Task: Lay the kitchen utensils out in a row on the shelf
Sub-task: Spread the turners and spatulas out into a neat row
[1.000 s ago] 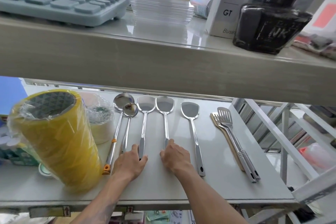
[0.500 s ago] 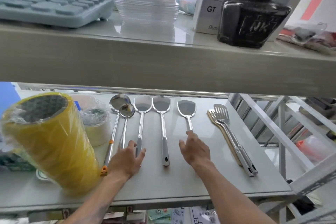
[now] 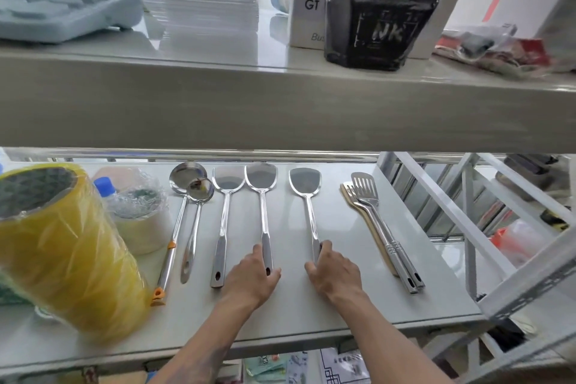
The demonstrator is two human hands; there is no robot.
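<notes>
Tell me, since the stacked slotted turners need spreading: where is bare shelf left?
Widest bare strip: between the third spatula under the right hand and the slotted turners. A narrower strip runs from them to the shelf edge. The ladles are crowded against the tape rolls.

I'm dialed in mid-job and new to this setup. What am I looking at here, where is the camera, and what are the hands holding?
No machine here: a person works bare-handed, filmed by one wide camera on their head, looking down.

On the lower shelf metal utensils lie in a row: two ladles, three spatulas, then slotted turners stacked together at the right. Yellow tape rolls stand on the left.

The left hand rests on the middle spatula's handle end. The right hand curls around the handle of the right spatula. Both lie on the shelf, not lifted.

The upper shelf holds a calculator and an ink bottle.
</notes>
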